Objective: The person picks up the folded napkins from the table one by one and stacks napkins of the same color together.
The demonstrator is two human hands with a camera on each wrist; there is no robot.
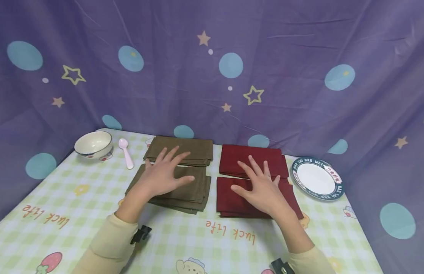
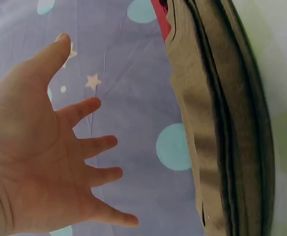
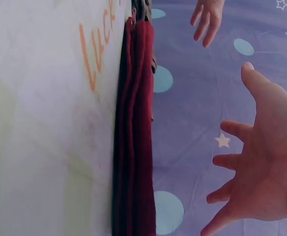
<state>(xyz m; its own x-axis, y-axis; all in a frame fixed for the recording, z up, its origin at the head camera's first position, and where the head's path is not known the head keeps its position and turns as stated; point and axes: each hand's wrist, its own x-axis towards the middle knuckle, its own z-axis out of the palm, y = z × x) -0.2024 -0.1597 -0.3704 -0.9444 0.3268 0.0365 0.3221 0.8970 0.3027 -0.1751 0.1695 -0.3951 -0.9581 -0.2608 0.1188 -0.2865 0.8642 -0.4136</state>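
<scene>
- Our left hand (image 1: 164, 177), fingers spread wide, hovers over the near brown cloth stack (image 1: 194, 194).
- Our right hand (image 1: 263, 188) (equally splayed, holding nothing) hovers above the near red cloth stack (image 1: 232, 198), right of the brown.

Table (image 1: 78, 198) with green-checked cloth, carrying cloths and dishes.
Cloth printed with "luck life" lettering, a strawberry at lower left, a cartoon figure at bottom centre. Upper left: white bowl (image 1: 93, 144), pink spoon (image 1: 125, 153) just beside it. Centre: two stacks of folded brown cloths (image 1: 184, 149), one behind the other; just right of them two stacks of folded dark red cloths (image 1: 256, 158), same layout. Right edge: white plate (image 1: 316, 177) with dark lettered rim, near the red stacks.
</scene>
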